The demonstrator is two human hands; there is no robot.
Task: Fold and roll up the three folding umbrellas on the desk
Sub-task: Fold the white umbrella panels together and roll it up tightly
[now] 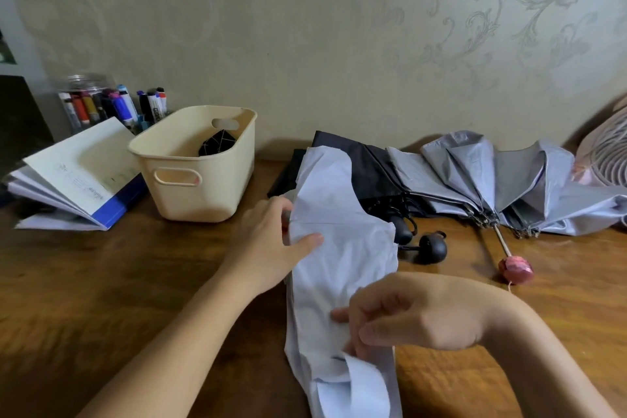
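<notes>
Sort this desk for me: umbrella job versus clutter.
Job: pale blue umbrella, held by left hand and right hand; black umbrella; grey umbrella with pink handle.
Clutter: cream basket, open book, marker jar, fan.

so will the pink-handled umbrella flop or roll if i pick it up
Its canopy lies in loose folds, so it would likely flop and sag. The round handle might roll if nudged, but the spread canopy probably anchors it. The thin shaft suggests it is light.

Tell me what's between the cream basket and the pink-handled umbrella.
Head view: the pale blue umbrella, held by the left hand and right hand, and the black umbrella behind it.
</notes>
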